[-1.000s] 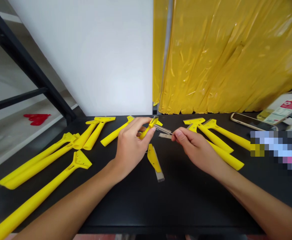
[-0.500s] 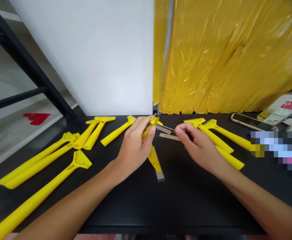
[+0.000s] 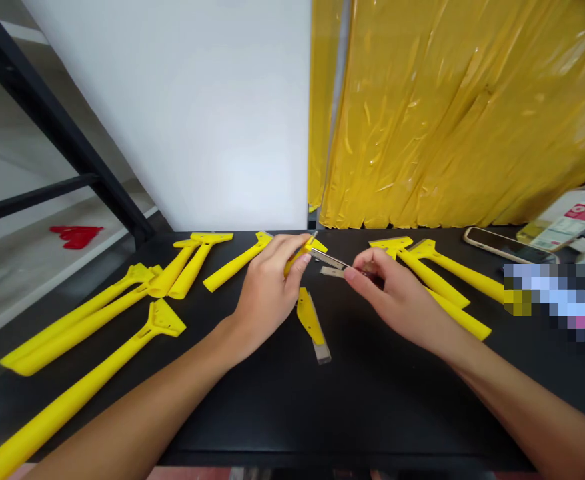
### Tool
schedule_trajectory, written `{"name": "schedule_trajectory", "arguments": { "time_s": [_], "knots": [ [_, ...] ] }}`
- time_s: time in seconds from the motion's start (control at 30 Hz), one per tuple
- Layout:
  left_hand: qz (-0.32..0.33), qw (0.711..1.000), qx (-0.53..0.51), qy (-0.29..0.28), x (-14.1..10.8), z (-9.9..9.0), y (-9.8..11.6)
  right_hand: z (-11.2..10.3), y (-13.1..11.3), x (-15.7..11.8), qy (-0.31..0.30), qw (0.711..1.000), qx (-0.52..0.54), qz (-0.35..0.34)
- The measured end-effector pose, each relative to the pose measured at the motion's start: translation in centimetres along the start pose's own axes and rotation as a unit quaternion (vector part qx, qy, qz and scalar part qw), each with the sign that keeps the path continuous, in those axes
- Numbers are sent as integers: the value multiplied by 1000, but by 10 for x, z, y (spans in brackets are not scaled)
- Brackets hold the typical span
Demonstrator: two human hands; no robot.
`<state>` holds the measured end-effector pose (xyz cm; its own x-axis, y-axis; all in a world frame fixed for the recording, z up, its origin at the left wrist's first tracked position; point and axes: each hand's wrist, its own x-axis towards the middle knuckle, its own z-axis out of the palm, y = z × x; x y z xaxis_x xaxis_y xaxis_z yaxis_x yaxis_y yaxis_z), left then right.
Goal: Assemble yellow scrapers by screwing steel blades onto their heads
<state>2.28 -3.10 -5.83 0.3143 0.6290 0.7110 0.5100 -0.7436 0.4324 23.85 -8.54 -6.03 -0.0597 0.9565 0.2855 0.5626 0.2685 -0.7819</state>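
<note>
My left hand (image 3: pixel 267 293) is closed around a yellow scraper (image 3: pixel 296 257), its head poking out above the thumb and its handle mostly covered by the fingers. Pinched in my right hand (image 3: pixel 387 287) is a thin-shafted screwdriver (image 3: pixel 339 261). The shaft points left at the scraper's head; whether the tip touches is too small to tell. Beneath the shaft a metal scraper blade (image 3: pixel 331 272) lies on the black table (image 3: pixel 372 407). Nearer to me, a yellow scraper head plate (image 3: pixel 308 319) rests on another metal blade (image 3: pixel 321 352).
Several yellow scrapers (image 3: pixel 77 393) lie at the left, others (image 3: pixel 437 277) at the right beside my right forearm. A phone (image 3: pixel 509 245) sits at the back right. Behind the table stand a white panel (image 3: pixel 197 120) and a yellow-wrapped stack (image 3: pixel 447 120). Red pieces (image 3: pixel 78 236) lie on the left shelf.
The scraper head in my left hand has tilted and sits slightly lower. My right hand has shifted a little left and down with the screwdriver, whose shaft now slopes more steeply.
</note>
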Motion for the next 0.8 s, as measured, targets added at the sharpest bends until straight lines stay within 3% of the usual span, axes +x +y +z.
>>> {"name": "schedule_trajectory", "arguments": {
  "time_s": [0.2, 0.33, 0.43, 0.57, 0.8],
  "knots": [
    [-11, 1000, -24, 5, 2, -4, 4, -4, 8, 7, 4, 998, -27, -61],
    [30, 999, -35, 17, 2, -6, 11, -1, 15, 13, -31, 998, 39, -42],
    [22, 999, -38, 22, 1, -6, 14, 4, 16, 13, -51, 994, 88, -42],
    [6, 998, -37, 45, 1, -7, 16, 7, 18, 12, -66, 992, 98, -53],
    [49, 995, -35, 75, 0, -6, 15, 11, 31, 14, -83, 988, 111, -61]
  ]
}}
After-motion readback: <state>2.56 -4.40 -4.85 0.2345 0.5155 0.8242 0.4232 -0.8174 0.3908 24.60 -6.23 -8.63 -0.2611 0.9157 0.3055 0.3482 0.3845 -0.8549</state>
